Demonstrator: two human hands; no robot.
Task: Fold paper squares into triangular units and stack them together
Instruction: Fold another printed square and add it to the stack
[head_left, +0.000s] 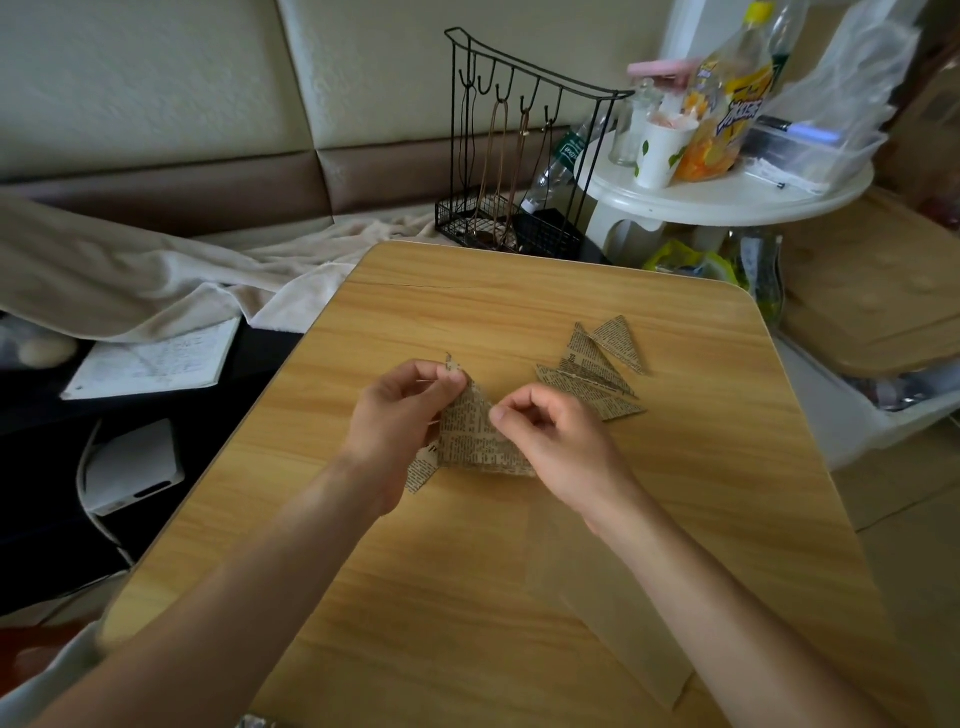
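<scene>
A printed paper piece (475, 434), partly folded toward a triangle, is held just above the counter (519, 571), between the two hands and near the counter's middle. Judged step: a flap is being creased. For a clean unit, edges should be lined up before pressure is applied, the crease run from the middle outward, and the tip kept sharp; thin paper of this kind is likely to tear if it is pulled.

The left hand (400, 410) is closed on the paper's upper tip, pinched between thumb and forefinger, other fingers curled. The right hand (545, 436) is curled at the paper's right edge, thumb and forefinger pinched on it; how firmly cannot be told.

Finished triangles (597, 369) are laid overlapping, just beyond the right hand. A plain tan sheet (623, 613) is lying under the right forearm. Beyond the counter, a wire rack (519, 156) and a white side table (727, 192) with bottles are seen.
</scene>
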